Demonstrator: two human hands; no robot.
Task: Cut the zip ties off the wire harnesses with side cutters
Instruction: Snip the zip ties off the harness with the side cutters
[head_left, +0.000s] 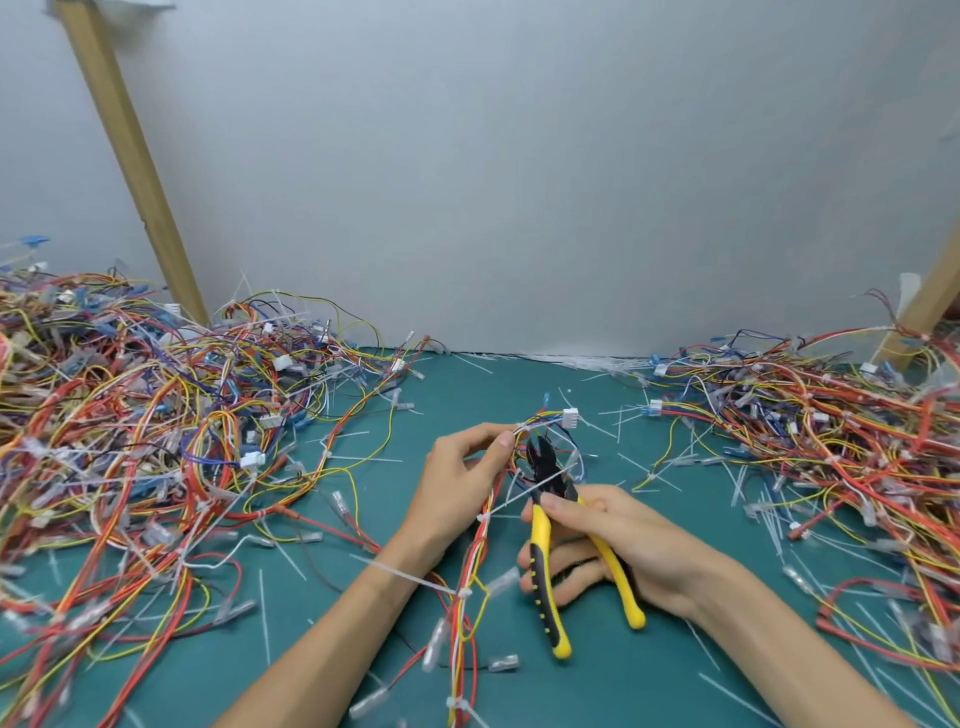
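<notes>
Near the front edge of the green table (467, 384), the wire harness (480, 540) trails toward the viewer with a white zip tie (461, 592) cinched round it. The right hand (613, 540) grips the yellow-and-black side cutters (541, 566), handles spread and blades parted just below the left hand (457, 478), which pinches the harness beside another tie. Just beyond is a white connector (570, 417). A left heap (130, 415) and a right heap (831, 426) of harnesses flank them, and cut tie scraps (571, 359) line the back edge.
</notes>
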